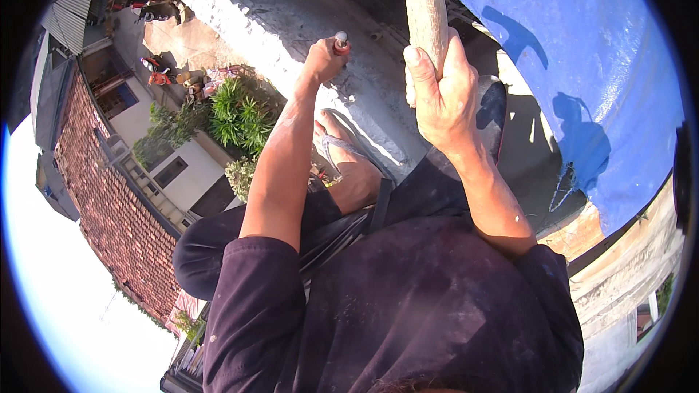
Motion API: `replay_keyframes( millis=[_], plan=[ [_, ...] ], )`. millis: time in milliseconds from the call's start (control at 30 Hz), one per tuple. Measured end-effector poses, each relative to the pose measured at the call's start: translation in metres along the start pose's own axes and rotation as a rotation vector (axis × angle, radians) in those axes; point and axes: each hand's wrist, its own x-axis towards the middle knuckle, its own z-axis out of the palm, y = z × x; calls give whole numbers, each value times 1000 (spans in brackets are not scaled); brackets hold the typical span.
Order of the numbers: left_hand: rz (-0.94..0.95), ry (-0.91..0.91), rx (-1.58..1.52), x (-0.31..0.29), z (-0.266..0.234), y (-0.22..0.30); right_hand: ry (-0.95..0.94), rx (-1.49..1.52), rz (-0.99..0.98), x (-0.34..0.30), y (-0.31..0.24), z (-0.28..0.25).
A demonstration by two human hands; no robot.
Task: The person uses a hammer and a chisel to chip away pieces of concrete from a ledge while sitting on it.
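My left hand [324, 60] is closed round a short, red-handled tool [341, 45] whose rounded metal end points up. The tool's lower part is hidden, so its exact kind does not show. Below it lies a rough, chipped white masonry ledge [247, 33]. To the right, my right hand [445, 94] grips a thick, pale wooden handle [424, 7] that stands upward and runs out of the view at the top. Both hands are apart, and the wooden handle does not touch the red-handled tool.
My foot in a flip-flop [349, 154] rests on the ledge. A blue tarpaulin [626, 51] with shadows on it hangs at the right. Left of the ledge is a drop to a yard with plants [237, 113], motorbikes and a tiled roof [109, 196].
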Motion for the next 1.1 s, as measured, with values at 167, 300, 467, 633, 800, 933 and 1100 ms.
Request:
replay_keyframes(
  millis=[167,300,467,633,800,933,1100],
  plan=[
    [28,13,71,9,6,-3,-378,-555,230,-9,68,24],
    [62,31,75,7,8,-4,-322,-436,122,-9,59,6],
    [-10,-20,29,6,8,-3,24,-16,-30,6,-7,5],
    [-13,10,103,1,8,4,-325,-512,204,-31,78,20],
    [22,1,71,-4,9,3,-232,-269,148,-30,32,7],
    [15,7,68,0,5,8,29,11,-25,-22,13,14],
    [-49,-22,194,12,11,-4,-371,-500,249,-35,79,18]
  ],
)
